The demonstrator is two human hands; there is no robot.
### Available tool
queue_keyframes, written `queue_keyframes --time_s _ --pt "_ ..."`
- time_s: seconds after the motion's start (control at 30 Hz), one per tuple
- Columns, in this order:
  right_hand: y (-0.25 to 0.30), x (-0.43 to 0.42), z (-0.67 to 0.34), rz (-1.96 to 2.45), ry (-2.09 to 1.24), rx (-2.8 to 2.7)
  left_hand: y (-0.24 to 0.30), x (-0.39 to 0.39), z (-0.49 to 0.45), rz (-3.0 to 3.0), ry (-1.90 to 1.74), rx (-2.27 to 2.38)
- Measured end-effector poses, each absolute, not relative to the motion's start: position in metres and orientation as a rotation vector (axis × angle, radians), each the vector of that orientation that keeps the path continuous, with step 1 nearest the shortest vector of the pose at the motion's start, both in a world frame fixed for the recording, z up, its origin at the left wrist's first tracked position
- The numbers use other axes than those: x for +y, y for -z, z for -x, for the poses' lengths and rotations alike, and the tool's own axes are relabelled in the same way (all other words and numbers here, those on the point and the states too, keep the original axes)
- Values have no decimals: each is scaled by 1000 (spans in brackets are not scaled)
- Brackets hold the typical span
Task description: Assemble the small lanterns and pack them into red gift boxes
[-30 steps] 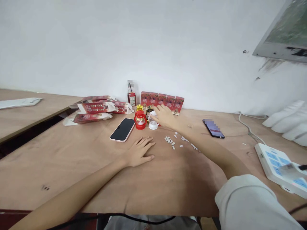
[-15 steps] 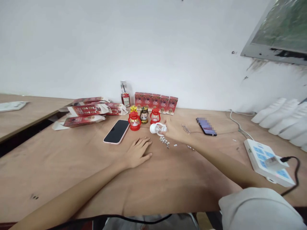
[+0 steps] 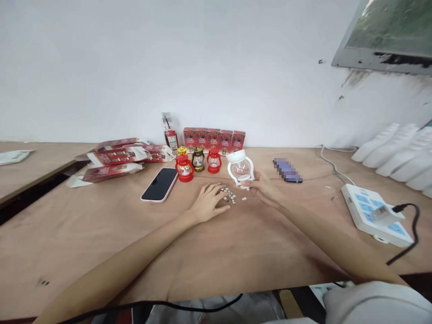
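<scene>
My right hand (image 3: 261, 189) holds a small white lantern (image 3: 240, 168) upright by its base, just above the wooden table (image 3: 216, 243). My left hand (image 3: 208, 202) rests open and flat on the table, its fingertips touching a pile of several small white button cells (image 3: 231, 197). Behind them stand three small lanterns: a red one with a gold top (image 3: 184, 168), a black and gold one (image 3: 198, 159) and a red one (image 3: 213, 161).
A phone in a pink case (image 3: 159, 185) lies face up left of the lanterns. Red boxes (image 3: 213, 138) line the wall, flattened red cartons (image 3: 118, 158) lie at the left. A second phone (image 3: 287, 170) and a white power strip (image 3: 376, 214) with a plugged cable lie at the right.
My right hand picked the white lantern off the table, drew it nearer and turned it upright. My left hand slid forward to the white cells. The camera view shifted right.
</scene>
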State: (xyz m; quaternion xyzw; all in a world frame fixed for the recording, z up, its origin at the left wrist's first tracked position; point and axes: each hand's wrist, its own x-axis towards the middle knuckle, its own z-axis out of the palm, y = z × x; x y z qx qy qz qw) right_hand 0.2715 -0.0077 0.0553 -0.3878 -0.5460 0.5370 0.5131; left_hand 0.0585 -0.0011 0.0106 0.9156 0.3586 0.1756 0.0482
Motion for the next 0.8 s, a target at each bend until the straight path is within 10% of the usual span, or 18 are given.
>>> queue_keyframes --time_s 0.8 --pt "-1 -38 -251 823 -1284 -1383 -4 -7 -60 -3010 -598 1067"
